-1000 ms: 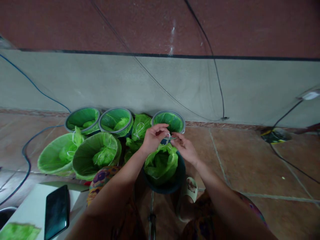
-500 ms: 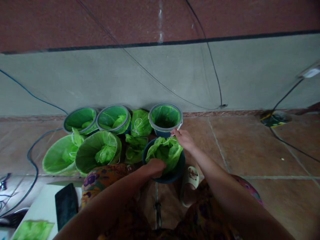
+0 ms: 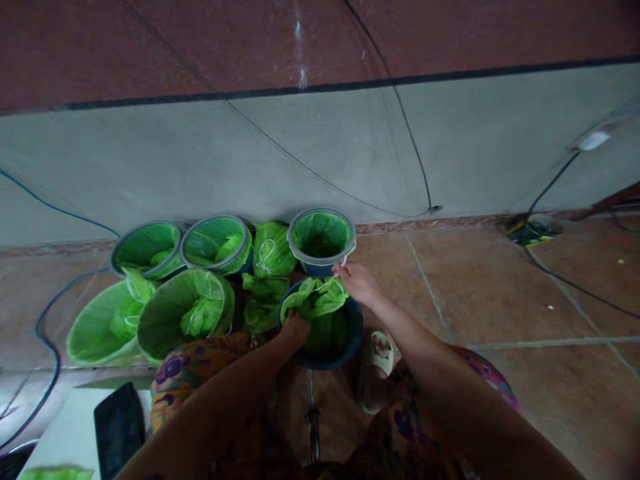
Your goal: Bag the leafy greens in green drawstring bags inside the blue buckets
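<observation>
A dark blue bin (image 3: 350,333) stands on the floor in front of me with a green plastic bag (image 3: 320,303) half inside it. My left hand (image 3: 295,328) grips the bag's edge at the bin's near left rim. At the far right rim, my right hand (image 3: 356,281) pinches the bag's white drawstring (image 3: 336,277) and holds it taut. Just behind stands another bin (image 3: 321,235) lined with a green bag.
Several more green-lined bins (image 3: 185,313) sit to the left by the grey wall (image 3: 320,160), with loose green bags (image 3: 273,250) between them. Cables run along the wall and tiled floor. A dark phone (image 3: 119,430) lies on a white surface lower left. My sandalled foot (image 3: 376,363) is beside the bin.
My hands parted from above the bag. The left hand dropped to the bin's near rim and grips the bag; the right stays at the far rim on the drawstring. The bag sits lower.
</observation>
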Available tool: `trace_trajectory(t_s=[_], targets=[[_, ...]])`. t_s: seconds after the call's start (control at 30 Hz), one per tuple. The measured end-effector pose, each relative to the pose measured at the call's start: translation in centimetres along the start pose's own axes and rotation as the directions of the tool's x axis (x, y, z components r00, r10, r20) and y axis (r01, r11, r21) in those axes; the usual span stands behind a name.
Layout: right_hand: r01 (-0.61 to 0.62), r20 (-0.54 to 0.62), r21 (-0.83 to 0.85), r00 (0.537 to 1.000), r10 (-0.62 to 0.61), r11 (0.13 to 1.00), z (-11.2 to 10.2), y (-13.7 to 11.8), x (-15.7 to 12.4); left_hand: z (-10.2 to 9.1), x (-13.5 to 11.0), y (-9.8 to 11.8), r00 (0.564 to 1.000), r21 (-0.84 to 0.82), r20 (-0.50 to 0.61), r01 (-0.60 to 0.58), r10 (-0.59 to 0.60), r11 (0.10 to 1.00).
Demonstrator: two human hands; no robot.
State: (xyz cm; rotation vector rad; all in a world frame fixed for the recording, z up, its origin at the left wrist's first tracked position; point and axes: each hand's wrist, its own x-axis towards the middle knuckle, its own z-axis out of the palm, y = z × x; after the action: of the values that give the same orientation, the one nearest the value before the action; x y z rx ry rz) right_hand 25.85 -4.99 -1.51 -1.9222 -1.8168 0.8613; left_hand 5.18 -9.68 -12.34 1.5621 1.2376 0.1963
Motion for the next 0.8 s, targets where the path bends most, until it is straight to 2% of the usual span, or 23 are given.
trace_trajectory(t_s=[0.13, 0.2, 0.27, 0.37, 0.47, 0.53, 0.6, 0.63, 0.7, 0.8], targets=[[0.006, -0.042, 0.059, 0.999, -0.004, 0.998, -0.2, 0.3, 0.2, -1.8, 0.3, 2.4, 0.999, 0.132, -0.02, -0.024, 0.027, 0.991], [0.009, -0.072, 0.121, 0.997, 0.0, 0.993, -0.3, 0.6, 0.3, -2.8, 0.1, 4.2, 0.991, 0.238, 0.037, -0.13, 0.125, 0.963], [0.025, -0.105, 0.21, 0.994, -0.003, 0.977, -0.4, 0.7, 0.4, -3.9, -0.2, 6.0, 0.963, 0.329, 0.114, -0.268, 0.244, 0.906], [0.099, -0.181, 0.37, 0.983, -0.032, 0.924, -0.5, 0.7, 0.5, -5.4, -0.7, 8.4, 0.926, 0.319, 0.16, -0.377, 0.342, 0.87], [0.142, -0.227, 0.546, 0.974, -0.017, 0.826, -0.7, -0.2, 0.3, -6.9, -1.4, 10.4, 0.912, 0.173, 0.096, -0.409, 0.398, 0.896], [0.15, -0.219, 0.67, 0.976, 0.001, 0.727, -1.1, -1.3, -0.2, -7.9, -1.9, 11.7, 0.91, 0.0, 0.011, -0.414, 0.414, 0.91], [0.165, -0.213, 0.76, 0.977, 0.001, 0.628, -1.9, -2.8, -0.8, -8.8, -2.6, 13.1, 0.914, -0.225, -0.077, -0.405, 0.398, 0.886], [0.173, -0.213, 0.792, 0.977, -0.001, 0.586, -2.4, -3.5, -1.1, -9.3, -2.9, 13.8, 0.915, -0.344, -0.123, -0.402, 0.384, 0.849], [0.181, -0.211, 0.836, 0.977, -0.001, 0.517, -3.3, -4.8, -1.7, -10.2, -3.5, 15.1, 0.91, -0.561, -0.225, -0.413, 0.347, 0.718], [0.106, -0.11, 0.873, 0.994, -0.019, 0.477, -3.6, -6.1, -2.3, -11.3, -3.9, 16.3, 0.885, -0.743, -0.374, -0.465, 0.278, 0.482]])
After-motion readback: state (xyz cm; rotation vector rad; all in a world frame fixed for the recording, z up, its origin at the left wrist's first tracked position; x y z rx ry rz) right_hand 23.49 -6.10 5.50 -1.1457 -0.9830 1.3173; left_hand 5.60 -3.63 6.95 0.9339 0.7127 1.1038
